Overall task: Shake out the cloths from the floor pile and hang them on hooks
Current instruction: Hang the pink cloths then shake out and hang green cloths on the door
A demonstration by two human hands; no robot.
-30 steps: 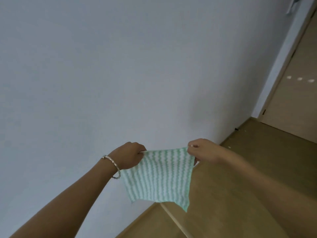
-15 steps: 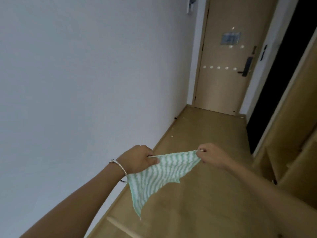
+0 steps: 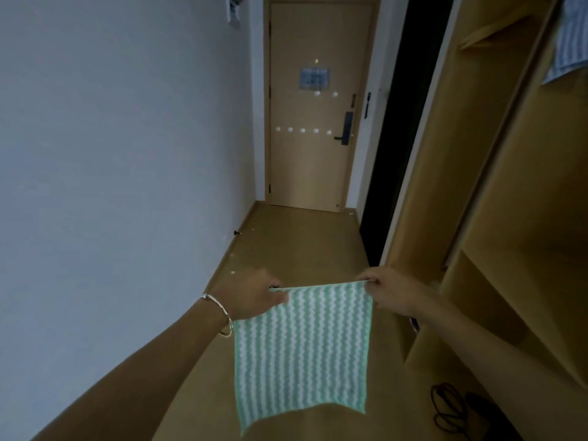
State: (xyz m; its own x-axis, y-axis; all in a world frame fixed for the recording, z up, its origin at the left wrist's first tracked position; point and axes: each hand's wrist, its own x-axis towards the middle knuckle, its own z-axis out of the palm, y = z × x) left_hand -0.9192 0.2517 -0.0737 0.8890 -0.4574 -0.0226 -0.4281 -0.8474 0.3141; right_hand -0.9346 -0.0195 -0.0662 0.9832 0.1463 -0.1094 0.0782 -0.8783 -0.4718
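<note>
A green-and-white striped cloth [image 3: 302, 351] hangs flat and spread in front of me over the wooden floor. My left hand [image 3: 254, 296] pinches its top left corner and my right hand [image 3: 386, 292] pinches its top right corner. Its top edge is stretched taut between them. Far ahead, a row of small white hooks [image 3: 302, 130] runs across the wooden door [image 3: 315, 167], with two more higher up. A blue striped cloth [image 3: 569, 46] hangs at the upper right inside the wardrobe. The floor pile is out of view.
A narrow corridor runs to the door, with a plain white wall [image 3: 111, 170] on the left and an open wooden wardrobe [image 3: 496, 218] on the right. A dark doorway [image 3: 394, 128] opens beside the door. Black cables [image 3: 451, 409] lie on the floor at lower right.
My view has swung right from the wall to face down the corridor. The cloth, slack and twisted half a second ago, now hangs flat and stretched between both hands.
</note>
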